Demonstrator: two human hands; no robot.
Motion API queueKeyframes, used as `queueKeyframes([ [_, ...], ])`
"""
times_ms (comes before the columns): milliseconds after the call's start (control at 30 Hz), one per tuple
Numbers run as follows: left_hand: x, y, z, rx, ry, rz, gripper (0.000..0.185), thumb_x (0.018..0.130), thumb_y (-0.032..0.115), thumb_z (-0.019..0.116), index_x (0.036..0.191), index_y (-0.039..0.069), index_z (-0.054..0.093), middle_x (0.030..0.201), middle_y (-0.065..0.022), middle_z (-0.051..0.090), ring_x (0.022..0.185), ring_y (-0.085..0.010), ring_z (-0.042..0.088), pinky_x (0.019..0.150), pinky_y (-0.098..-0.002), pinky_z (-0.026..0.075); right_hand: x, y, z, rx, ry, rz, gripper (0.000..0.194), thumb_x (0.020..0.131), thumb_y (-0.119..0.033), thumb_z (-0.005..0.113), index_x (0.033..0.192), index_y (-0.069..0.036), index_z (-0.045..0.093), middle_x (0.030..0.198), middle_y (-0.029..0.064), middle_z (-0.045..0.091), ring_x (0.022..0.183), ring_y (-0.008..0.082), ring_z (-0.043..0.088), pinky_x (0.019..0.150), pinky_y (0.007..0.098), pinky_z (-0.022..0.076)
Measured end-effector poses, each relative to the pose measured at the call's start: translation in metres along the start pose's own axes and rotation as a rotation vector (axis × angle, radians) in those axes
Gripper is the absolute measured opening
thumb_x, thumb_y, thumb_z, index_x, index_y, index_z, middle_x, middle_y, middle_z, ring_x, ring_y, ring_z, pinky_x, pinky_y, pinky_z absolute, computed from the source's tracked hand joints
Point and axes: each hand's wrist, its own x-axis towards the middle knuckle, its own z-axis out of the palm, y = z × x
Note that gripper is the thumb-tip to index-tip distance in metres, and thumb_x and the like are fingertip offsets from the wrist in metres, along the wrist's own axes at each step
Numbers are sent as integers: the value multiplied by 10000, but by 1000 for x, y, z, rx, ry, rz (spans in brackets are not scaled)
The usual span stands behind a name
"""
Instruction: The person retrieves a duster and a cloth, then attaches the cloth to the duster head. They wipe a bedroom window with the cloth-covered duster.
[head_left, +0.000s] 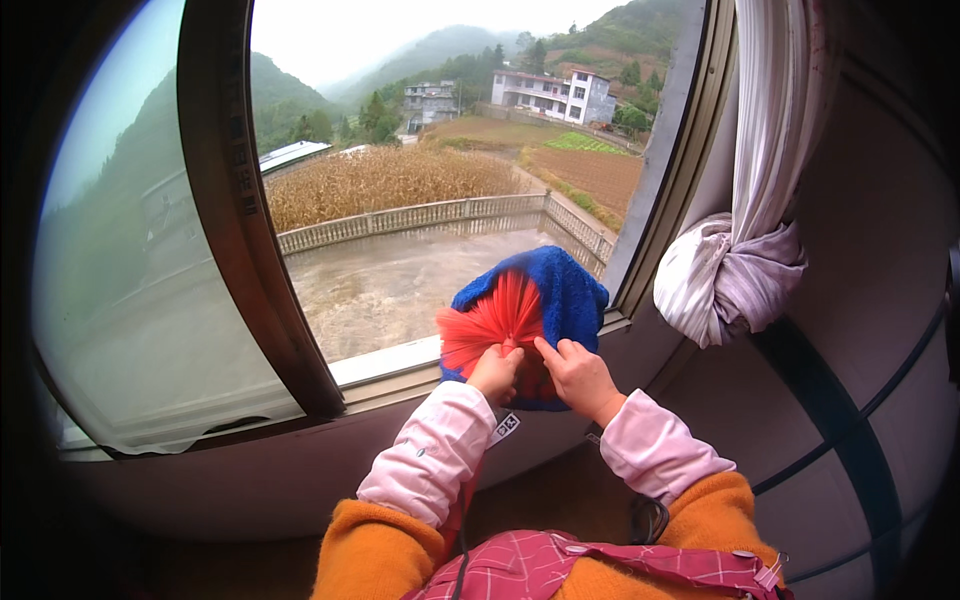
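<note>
A brush head with red plastic bristles (487, 311) fans out in front of me at the window. A blue terry cloth (574, 292) wraps around its top, right side and underside, leaving the bristles bare at the front. My left hand (496, 375) grips the brush at its neck, where the bristles meet. On the right, the curled fingers of my right hand (581, 375) hold the cloth's edge, with the index fingertip close to the bristles. The thumb of that hand is hidden. Below my left hand, part of a red handle (469, 491) shows beside the sleeve.
An open sliding window has a dark frame post (247, 225) and a pale sill (390, 367). A knotted striped curtain (731, 281) hangs at the right. Outside are a wet terrace (375, 285) and a balustrade (412, 214). A black cord (649, 517) hangs near my right sleeve.
</note>
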Motion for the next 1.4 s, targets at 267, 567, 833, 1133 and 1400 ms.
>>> queueKeyframes([
  [267,-17,6,29,454,221,225,422,904,256,483,1139,-93,452,1079,-349,578,1081,-456,548,918,-481,425,8,-2,30,463,101,553,514,809,-370,673,1092,39,545,882,252,630,818,428,618,704,461,494],
  [567,-22,5,38,576,5,314,704,827,220,614,1351,-104,275,1164,-313,561,1065,-387,592,858,-411,487,36,10,13,290,-263,923,752,654,-574,715,954,103,589,856,283,656,845,417,651,752,457,518],
  [833,-31,27,-83,606,482,442,318,799,159,668,1064,-15,643,873,-149,687,760,-195,663,700,-309,518,26,13,23,328,-151,936,736,661,-550,716,1023,70,552,880,269,660,852,415,650,769,458,517],
  [1133,24,24,-87,-130,67,193,165,751,-29,715,881,16,625,782,-58,655,651,-134,615,593,-271,505,22,17,22,344,-138,923,701,648,-530,733,995,53,560,839,247,666,826,401,657,747,453,522],
  [1400,3,79,-121,-384,17,353,123,875,109,644,808,59,553,699,-23,617,551,-116,585,510,-246,496,27,17,20,328,-142,901,620,670,-537,704,886,38,623,804,217,673,789,371,667,715,428,531],
])
